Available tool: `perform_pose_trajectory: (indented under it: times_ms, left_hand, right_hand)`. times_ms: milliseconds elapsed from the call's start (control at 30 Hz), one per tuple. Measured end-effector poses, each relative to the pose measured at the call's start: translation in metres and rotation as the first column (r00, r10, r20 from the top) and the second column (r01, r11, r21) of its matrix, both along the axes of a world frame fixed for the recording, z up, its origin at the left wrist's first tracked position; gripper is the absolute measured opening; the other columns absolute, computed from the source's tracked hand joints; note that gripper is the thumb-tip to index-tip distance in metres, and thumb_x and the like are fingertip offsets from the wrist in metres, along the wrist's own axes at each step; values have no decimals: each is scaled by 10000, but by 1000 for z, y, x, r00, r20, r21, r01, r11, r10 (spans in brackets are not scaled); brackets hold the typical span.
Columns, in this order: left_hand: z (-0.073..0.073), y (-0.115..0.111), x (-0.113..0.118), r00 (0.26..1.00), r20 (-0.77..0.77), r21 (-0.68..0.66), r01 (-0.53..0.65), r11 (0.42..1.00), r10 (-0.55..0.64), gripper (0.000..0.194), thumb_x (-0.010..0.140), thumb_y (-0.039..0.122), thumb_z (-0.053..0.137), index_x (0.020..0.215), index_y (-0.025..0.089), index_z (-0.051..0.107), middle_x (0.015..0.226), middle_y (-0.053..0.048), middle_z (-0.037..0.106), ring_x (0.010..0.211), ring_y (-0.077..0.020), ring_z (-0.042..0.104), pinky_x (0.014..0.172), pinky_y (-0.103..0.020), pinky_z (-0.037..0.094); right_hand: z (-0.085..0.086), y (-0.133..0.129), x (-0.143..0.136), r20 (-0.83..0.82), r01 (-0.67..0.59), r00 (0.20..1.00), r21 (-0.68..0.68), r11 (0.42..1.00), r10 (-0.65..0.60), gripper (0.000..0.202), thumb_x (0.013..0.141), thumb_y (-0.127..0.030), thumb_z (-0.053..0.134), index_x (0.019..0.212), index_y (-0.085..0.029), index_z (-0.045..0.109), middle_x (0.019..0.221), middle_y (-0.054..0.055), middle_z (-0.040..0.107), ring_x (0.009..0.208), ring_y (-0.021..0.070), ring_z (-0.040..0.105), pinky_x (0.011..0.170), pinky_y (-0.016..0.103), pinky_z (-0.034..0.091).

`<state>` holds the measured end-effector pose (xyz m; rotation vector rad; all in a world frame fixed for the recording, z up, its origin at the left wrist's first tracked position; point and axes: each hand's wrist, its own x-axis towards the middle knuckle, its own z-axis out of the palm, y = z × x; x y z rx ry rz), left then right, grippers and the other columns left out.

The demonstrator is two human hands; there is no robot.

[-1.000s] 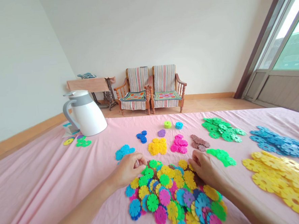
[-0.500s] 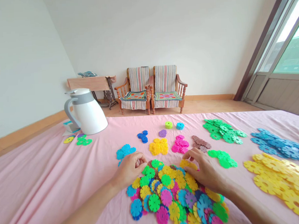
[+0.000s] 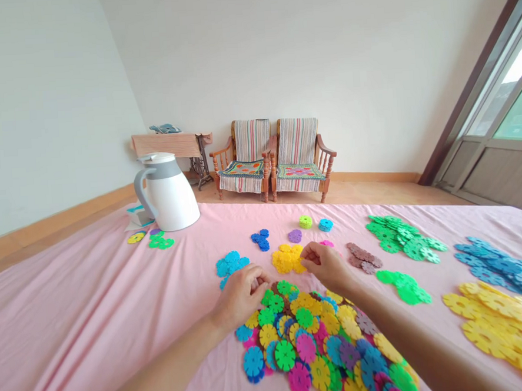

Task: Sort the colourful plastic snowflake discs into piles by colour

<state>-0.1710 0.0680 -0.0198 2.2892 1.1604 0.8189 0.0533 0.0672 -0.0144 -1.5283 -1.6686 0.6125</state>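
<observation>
A mixed pile of colourful plastic snowflake discs lies in front of me. My left hand rests at its far left edge, fingers curled and thumb tip close to the index finger; anything between them is hidden. Beyond the pile, my right hand is pinched, its fingertips at the right edge of a small group of yellow snowflake discs. What the pinch holds does not show clearly. Light-blue discs lie just past my left hand. Pink discs are mostly covered by my right hand.
Brown discs, bright green discs and larger green, blue and yellow discs lie rightward. Dark-blue discs and a purple disc lie farther back. A white jug stands on the pink cloth.
My right hand has moved from the mixed pile forward and left to the small yellow group. My left hand stays by the pile. The view has shifted slightly.
</observation>
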Motion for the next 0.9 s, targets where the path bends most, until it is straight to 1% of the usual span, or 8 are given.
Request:
perform_pose_trajectory:
  times_ms: [133, 233, 300, 367, 467, 633, 767, 900]
  left_hand:
    - [0, 0, -1, 1000, 2, -1, 18, 1000, -18, 120, 802, 158, 530, 776, 182, 645, 703, 11, 575, 552, -97, 477, 538, -205, 364]
    - [0, 0, -1, 1000, -10, 1, 16, 1000, -16, 124, 803, 157, 524, 769, 177, 641, 705, 8, 577, 566, -101, 487, 551, -211, 369]
    - [-1, 1, -1, 1000, -17, 3, 14, 1000, -14, 121, 801, 157, 522, 754, 174, 632, 711, 6, 581, 578, -105, 494, 563, -216, 372]
    - [-1, 1, -1, 1000, -18, 2, 17, 1000, -17, 117, 798, 156, 520, 747, 173, 623, 720, 4, 584, 590, -108, 503, 571, -219, 375]
    - [-1, 2, 0, 1000, -21, 2, 19, 1000, -19, 116, 796, 156, 515, 740, 172, 615, 726, 3, 582, 602, -110, 513, 582, -222, 382]
    - [-1, 2, 0, 999, -39, 7, 11, 1000, -10, 120, 800, 157, 506, 752, 175, 614, 711, 6, 585, 591, -114, 512, 584, -228, 383]
    - [-2, 2, 0, 999, -41, 18, 7, 1000, -6, 119, 801, 159, 511, 740, 176, 612, 701, 9, 578, 582, -113, 507, 574, -227, 382]
    - [-1, 1, 0, 999, -39, 27, 9, 1000, -8, 117, 811, 164, 516, 747, 179, 612, 710, 8, 574, 599, -118, 518, 583, -232, 394]
  right_hand:
    - [-3, 8, 3, -32, 38, 999, -3, 999, -38, 145, 732, -208, 470, 839, -178, 563, 711, 13, 638, 606, 136, 604, 522, 232, 423]
    - [5, -4, 19, -10, 52, 999, -7, 999, -52, 108, 734, -232, 493, 779, -181, 577, 627, 0, 615, 567, 141, 582, 508, 238, 402]
    - [14, -18, 33, 84, 29, 996, -16, 999, -27, 88, 727, -232, 509, 702, -189, 582, 576, -11, 586, 545, 137, 547, 503, 241, 375]
    - [22, -34, 47, 249, -8, 968, -60, 998, 23, 89, 720, -226, 522, 665, -194, 584, 581, -9, 581, 567, 139, 539, 527, 248, 370]
    - [27, -52, 61, 397, -26, 913, -179, 984, 96, 63, 687, -219, 563, 730, -192, 600, 700, 17, 621, 661, 155, 569, 586, 254, 394]
    - [20, -61, 69, 354, -66, 917, -317, 946, 183, 89, 670, -205, 566, 755, -189, 585, 781, 25, 631, 720, 159, 572, 617, 249, 401]
    - [16, -60, 71, 332, -58, 929, -309, 949, 165, 68, 665, -204, 572, 720, -188, 536, 727, 5, 595, 673, 143, 536, 581, 241, 379]
    - [20, -54, 69, 272, -84, 949, -272, 959, 160, 92, 683, -228, 586, 668, -188, 505, 630, -22, 522, 589, 115, 469, 508, 226, 327]
